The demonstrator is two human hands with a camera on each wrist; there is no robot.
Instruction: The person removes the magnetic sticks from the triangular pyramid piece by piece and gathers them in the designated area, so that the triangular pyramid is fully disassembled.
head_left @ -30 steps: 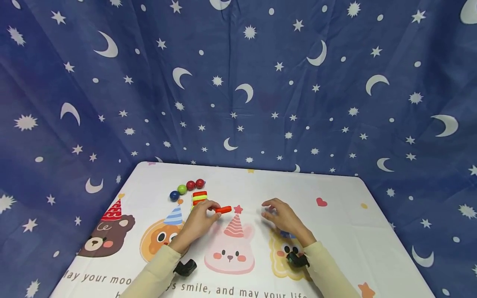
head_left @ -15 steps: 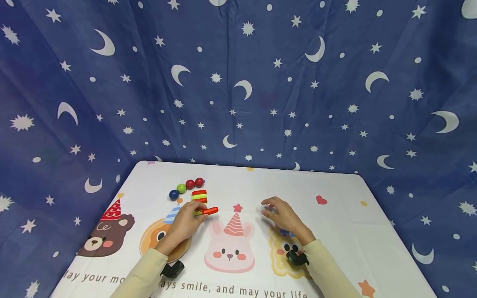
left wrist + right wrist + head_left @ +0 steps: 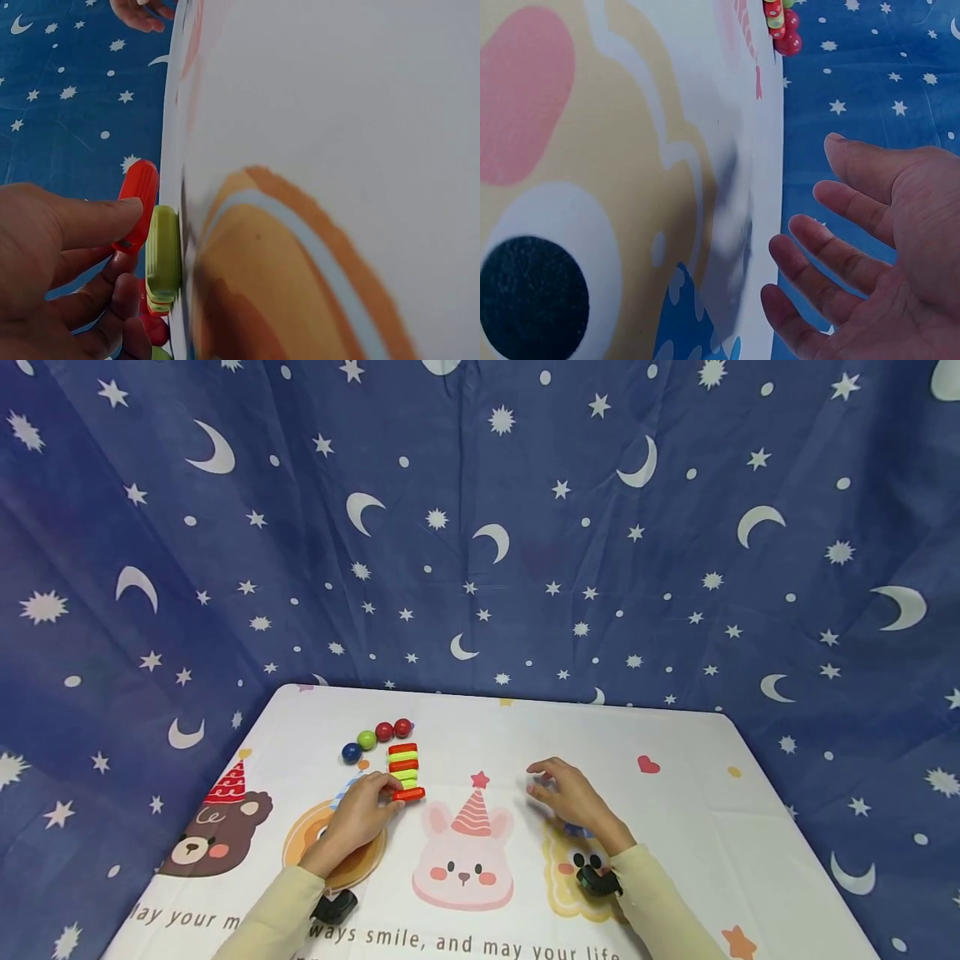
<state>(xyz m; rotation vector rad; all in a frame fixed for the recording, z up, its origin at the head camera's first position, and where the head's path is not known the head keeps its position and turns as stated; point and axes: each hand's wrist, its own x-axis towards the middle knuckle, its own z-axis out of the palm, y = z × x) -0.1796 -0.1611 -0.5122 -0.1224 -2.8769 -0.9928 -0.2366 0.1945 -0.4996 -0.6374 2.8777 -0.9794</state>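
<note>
My left hand (image 3: 360, 817) pinches a small red ribbed plastic bar (image 3: 139, 191) between thumb and fingers. In the head view this red bar sits at the near end of a column of red and yellow-green bars (image 3: 403, 766). The left wrist view has it slightly off the table surface, beside a yellow-green bar (image 3: 163, 251). Fingers cover its left end in the head view. My right hand (image 3: 570, 795) holds nothing, its fingers loosely bent over the table above the printed yellow biscuit figure.
Beyond the column a curved line of shiny balls runs to the left: a blue ball (image 3: 352, 753), a green ball (image 3: 367, 740) and two red balls (image 3: 393, 729). A white printed cloth (image 3: 675, 793) covers the table. Behind hangs a blue curtain (image 3: 540, 568) with moons and stars.
My left hand has drawn left and toward me, bringing the red bar from the right of the column to its near end. The right hand stays where it was.
</note>
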